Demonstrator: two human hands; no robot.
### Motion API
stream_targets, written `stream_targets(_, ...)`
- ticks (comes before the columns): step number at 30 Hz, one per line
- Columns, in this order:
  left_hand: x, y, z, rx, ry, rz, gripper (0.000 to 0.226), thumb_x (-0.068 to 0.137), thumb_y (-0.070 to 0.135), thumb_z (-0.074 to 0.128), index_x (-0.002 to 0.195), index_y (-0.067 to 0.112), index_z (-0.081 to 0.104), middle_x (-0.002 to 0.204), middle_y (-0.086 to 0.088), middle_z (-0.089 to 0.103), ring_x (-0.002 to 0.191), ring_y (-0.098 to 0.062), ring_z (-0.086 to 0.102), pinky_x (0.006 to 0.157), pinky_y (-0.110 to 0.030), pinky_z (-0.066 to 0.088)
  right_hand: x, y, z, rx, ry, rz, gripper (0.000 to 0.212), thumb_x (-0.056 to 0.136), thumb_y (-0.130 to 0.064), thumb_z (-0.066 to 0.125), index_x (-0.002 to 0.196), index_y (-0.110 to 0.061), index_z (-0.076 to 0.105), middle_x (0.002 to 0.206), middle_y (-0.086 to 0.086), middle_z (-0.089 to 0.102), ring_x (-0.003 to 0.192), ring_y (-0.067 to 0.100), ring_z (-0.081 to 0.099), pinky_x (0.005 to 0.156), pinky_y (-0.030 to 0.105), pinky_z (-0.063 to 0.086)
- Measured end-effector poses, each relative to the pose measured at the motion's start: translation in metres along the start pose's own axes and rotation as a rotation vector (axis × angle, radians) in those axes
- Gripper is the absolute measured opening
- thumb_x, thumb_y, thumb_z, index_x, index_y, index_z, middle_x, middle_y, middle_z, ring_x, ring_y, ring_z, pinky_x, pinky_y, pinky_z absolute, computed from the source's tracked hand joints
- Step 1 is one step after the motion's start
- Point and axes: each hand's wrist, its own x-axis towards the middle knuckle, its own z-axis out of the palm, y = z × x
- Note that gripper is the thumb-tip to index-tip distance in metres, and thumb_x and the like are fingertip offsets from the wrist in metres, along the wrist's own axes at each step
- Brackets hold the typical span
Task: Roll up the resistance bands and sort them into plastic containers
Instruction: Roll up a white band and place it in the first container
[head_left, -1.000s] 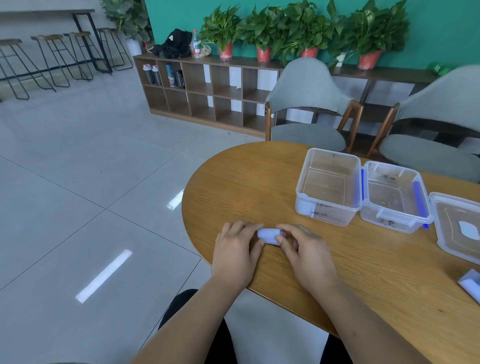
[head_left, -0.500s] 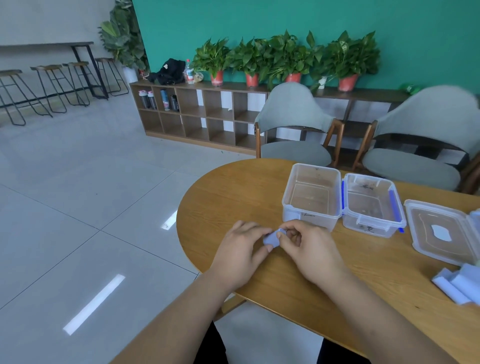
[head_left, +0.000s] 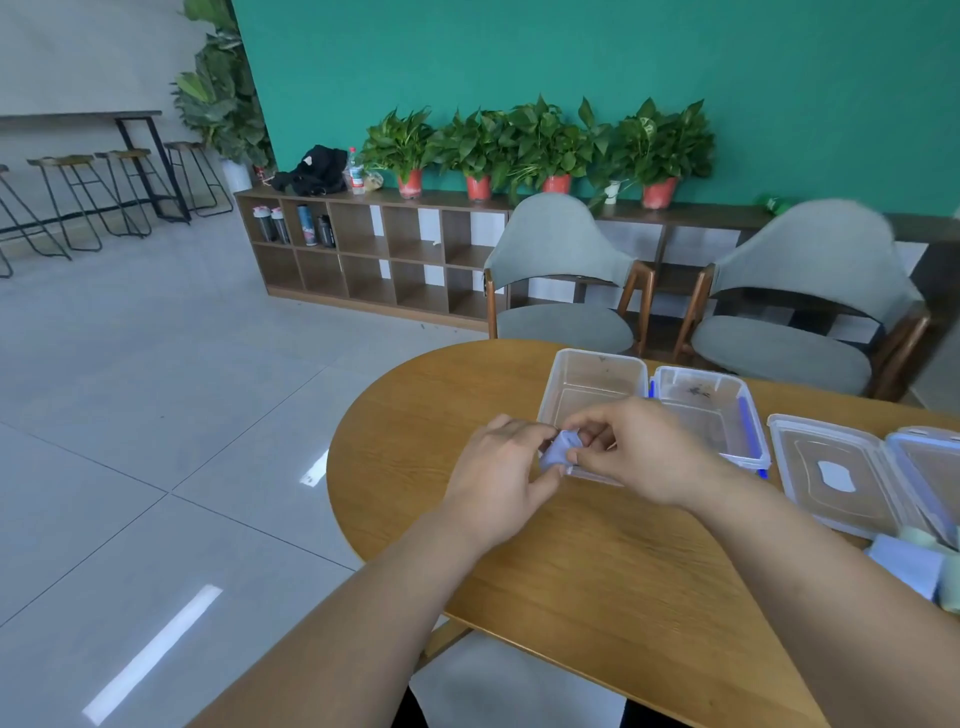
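Upper left of the frame: thin black metal stools on glossy grey floor tiles. Further right, against the teal wall, a low brown cubby shelf with bottles in its left cells and a row of leafy potted plants on top. In front of that, two curved grey upholstered chairs on wooden legs, at the far edge of the rounded wooden table, smooth and honey-coloured, with fine grain.

Centre of the frame, just above the tabletop: left hand pinching a small pale lilac rolled band, soft and matte, thumb and fingers closed on its left side. From the other side, right hand pinching the same roll between thumb and forefinger, other fingers bent.

Behind them, partly hidden by both hands and the roll, the near wall of the left clear plastic container, rectangular with rounded corners. Just beside it to the right, a second clear container with blue clips. Further right, two clear lids flat on the wood. At the lower right edge, loose bands, pale blue and green, partly cut off.
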Motion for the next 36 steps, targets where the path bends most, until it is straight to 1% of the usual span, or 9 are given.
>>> stream_targets(4,0.022,0.001,0.000,-0.022,0.015,-0.013,0.032,0.096,0.041,0.067,0.125,0.026,0.069,0.111,0.013,0.072,0.105,-0.012,0.054,0.089,-0.037,0.051,0.017,-0.003,-0.021,-0.160,-0.006,-0.036,0.018,0.095,-0.029,0.075,0.113,-0.030,0.075,0.087,-0.011,0.070,0.082,0.008,0.066,0.079,0.033,0.057)
stream_targets(7,0.037,-0.003,-0.002,0.008,0.013,-0.010,0.044,0.095,0.043,0.072,0.135,0.026,0.065,0.121,0.013,0.071,0.113,-0.012,0.052,0.094,-0.036,0.050,0.032,-0.001,-0.030,-0.255,-0.001,-0.044,0.019,0.097,-0.026,0.072,0.116,-0.028,0.075,0.089,-0.010,0.069,0.083,0.010,0.064,0.079,0.031,0.056)
stream_targets(10,0.046,-0.011,-0.001,0.068,-0.017,-0.007,0.054,0.092,0.043,0.076,0.141,0.025,0.062,0.132,0.011,0.068,0.121,-0.014,0.050,0.101,-0.036,0.049,0.050,0.007,-0.032,-0.376,-0.009,-0.044,0.023,0.098,-0.029,0.070,0.120,-0.025,0.074,0.095,-0.007,0.072,0.089,0.014,0.065,0.083,0.035,0.055)
stream_targets(13,0.049,-0.019,0.004,0.129,-0.069,0.024,0.057,0.090,0.041,0.078,0.143,0.027,0.060,0.135,0.011,0.065,0.121,-0.016,0.048,0.103,-0.039,0.048,0.066,0.016,-0.029,-0.477,-0.029,-0.022,0.024,0.099,-0.031,0.068,0.121,-0.025,0.073,0.097,-0.005,0.073,0.092,0.017,0.065,0.084,0.036,0.056)
stream_targets(16,0.050,-0.022,0.009,0.172,-0.123,0.066,0.058,0.091,0.040,0.077,0.145,0.027,0.059,0.140,0.013,0.060,0.123,-0.016,0.047,0.106,-0.038,0.046,0.084,0.022,-0.023,-0.613,-0.135,0.049,0.023,0.099,-0.033,0.065,0.119,-0.025,0.074,0.101,-0.002,0.075,0.096,0.020,0.068,0.086,0.036,0.058)
stream_targets(19,0.051,-0.025,0.014,0.198,-0.185,0.077,0.054,0.093,0.038,0.075,0.143,0.026,0.060,0.142,0.013,0.058,0.126,-0.018,0.049,0.108,-0.039,0.046,0.098,0.027,-0.014,-0.711,-0.267,0.125,0.029,0.101,-0.033,0.062,0.126,-0.025,0.071,0.109,0.001,0.074,0.103,0.023,0.068,0.090,0.033,0.057)
stream_targets(26,0.053,-0.033,0.023,0.184,-0.265,0.033,0.045,0.097,0.036,0.069,0.141,0.027,0.060,0.142,0.015,0.054,0.120,-0.018,0.059,0.098,-0.036,0.050,0.102,0.053,0.010,-0.685,-0.370,0.188,0.034,0.095,-0.020,0.071,0.129,-0.028,0.070,0.111,-0.003,0.071,0.100,0.021,0.067,0.089,0.033,0.058)
stream_targets(30,0.057,-0.036,0.025,0.227,-0.289,0.050,0.041,0.099,0.035,0.067,0.138,0.026,0.063,0.139,0.013,0.056,0.117,-0.018,0.060,0.096,-0.037,0.050,0.105,0.056,0.011,-0.596,-0.430,0.194,0.037,0.096,-0.010,0.069,0.129,-0.026,0.070,0.117,-0.002,0.071,0.103,0.022,0.067,0.093,0.033,0.057)
stream_targets(36,0.061,-0.037,0.030,0.271,-0.318,0.070,0.030,0.099,0.026,0.065,0.129,0.025,0.068,0.127,0.008,0.060,0.111,-0.022,0.062,0.089,-0.040,0.053,0.110,0.062,0.012,-0.446,-0.423,0.152,0.022,0.091,-0.023,0.078,0.112,-0.029,0.076,0.104,-0.009,0.073,0.097,0.017,0.068,0.091,0.033,0.058)
